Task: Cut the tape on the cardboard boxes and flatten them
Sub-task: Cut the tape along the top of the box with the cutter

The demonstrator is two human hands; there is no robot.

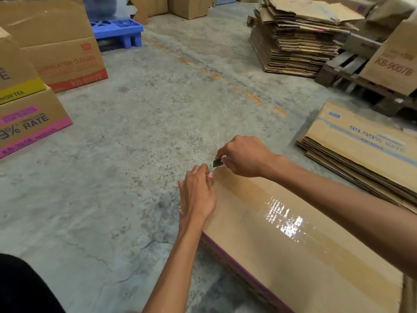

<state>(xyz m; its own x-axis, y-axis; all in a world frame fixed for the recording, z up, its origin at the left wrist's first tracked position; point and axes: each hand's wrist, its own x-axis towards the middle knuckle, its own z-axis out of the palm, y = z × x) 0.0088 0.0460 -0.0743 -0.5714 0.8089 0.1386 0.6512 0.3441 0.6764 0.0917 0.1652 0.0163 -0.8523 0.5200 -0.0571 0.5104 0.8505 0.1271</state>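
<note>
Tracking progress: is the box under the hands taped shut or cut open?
Shut. Glossy tape runs unbroken along the closed top of the box; the right hand pinches a blade at its far end.

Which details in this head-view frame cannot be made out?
Head view: the blade is mostly hidden inside the right hand; no handle shows.
Head view: whether the tape is already cut at the box far end; the left hand covers it.
Head view: the left-edge carton print is cut off by the frame.
</note>
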